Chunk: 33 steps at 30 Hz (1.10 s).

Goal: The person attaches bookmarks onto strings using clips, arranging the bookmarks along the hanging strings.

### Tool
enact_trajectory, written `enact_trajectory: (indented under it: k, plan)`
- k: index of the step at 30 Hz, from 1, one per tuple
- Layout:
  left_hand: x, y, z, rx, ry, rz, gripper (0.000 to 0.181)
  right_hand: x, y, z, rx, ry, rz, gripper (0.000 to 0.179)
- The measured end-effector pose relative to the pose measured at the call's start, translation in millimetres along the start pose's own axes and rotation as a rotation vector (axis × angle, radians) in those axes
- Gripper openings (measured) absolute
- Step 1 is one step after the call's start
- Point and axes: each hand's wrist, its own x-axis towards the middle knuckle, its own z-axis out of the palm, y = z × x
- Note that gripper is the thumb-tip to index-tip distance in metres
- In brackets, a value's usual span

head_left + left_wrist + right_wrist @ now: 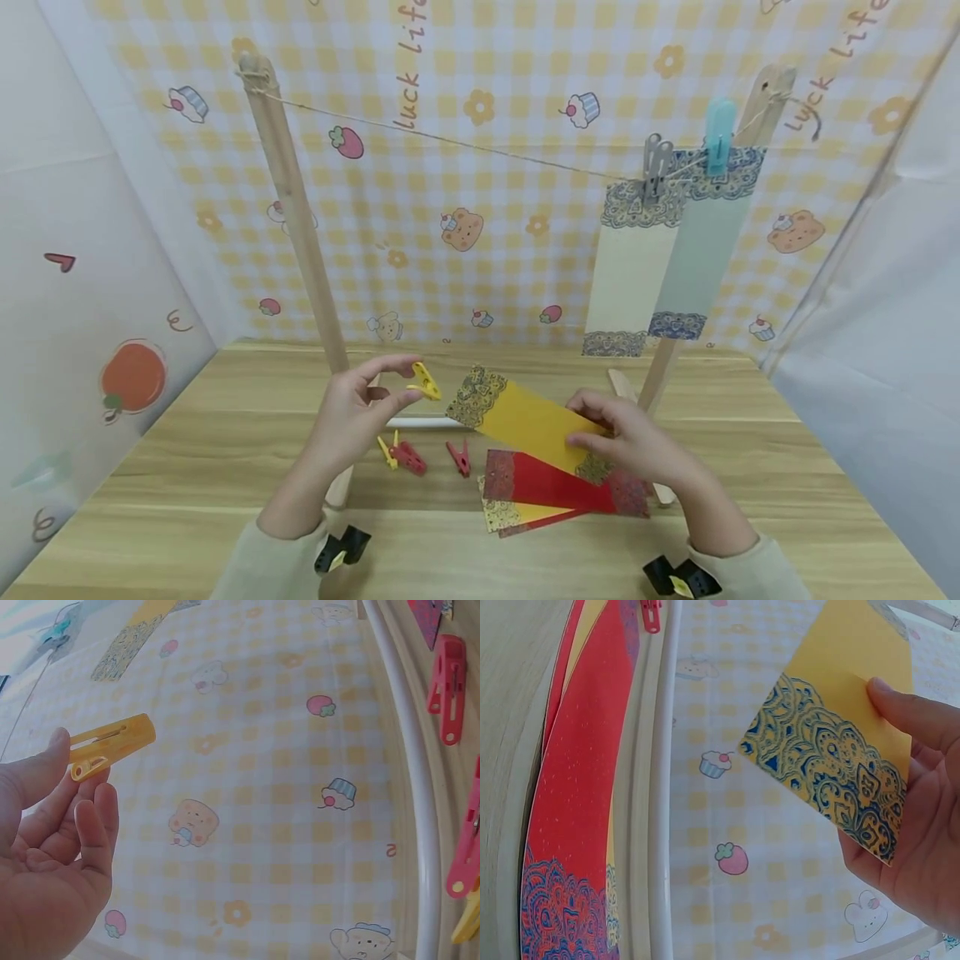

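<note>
The person's left hand [356, 408] pinches a yellow peg [425, 382] between thumb and fingertips, raised above the wooden surface [420, 542], its other fingers loosely bent. The right hand [626, 429] has thumb and fingers closed on one end of a yellow card [532, 421]; the card's other patterned end points up toward that peg, near it but apart. Below, a red card [555, 483] lies over a pale yellow card [498, 512] and another red one. Left of these I spot a second yellow peg [388, 450] and two red pegs [459, 458]. Behind, on a string [450, 142] between two wooden posts [292, 208], a gray peg [655, 171] holds a cream card [630, 275] and a blue peg [720, 137] a pale green card [701, 258].
</note>
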Motion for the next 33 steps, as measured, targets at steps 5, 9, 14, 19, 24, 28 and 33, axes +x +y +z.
enact_trajectory:
  k: [5,9,14,19,24,28,33]
  plan:
    - [2.3,4.6,-1.5,-0.008,0.037,0.07,0.035,0.8,-2,1,0.026,0.066,-0.019,0.012]
    - [4.8,8.9,-2.1,-0.021,0.048,0.109,0.035,0.3,-3,3,0.03,0.118,-0.017,0.011]
    - [9.7,16.5,-2.6,-0.026,0.058,0.113,0.034,-2.7,-4,3,0.036,0.194,-0.034,0.013]
    - [16.4,25.5,-3.5,-0.026,0.074,0.152,0.034,-4.0,-7,0,0.062,0.256,-0.058,0.015]
    - [24.8,37.8,-4.8,-0.02,0.094,0.201,0.034,-3.0,-11,-2,0.077,0.314,-0.042,0.017]
    - [31.6,48.7,-5.4,0.006,0.109,0.219,0.034,-3.3,-11,-3,0.105,0.372,-0.082,0.019]
    - [41.4,61.9,-5.1,-0.002,0.107,0.266,0.033,-3.4,-15,-4,0.202,0.42,-0.105,0.019]
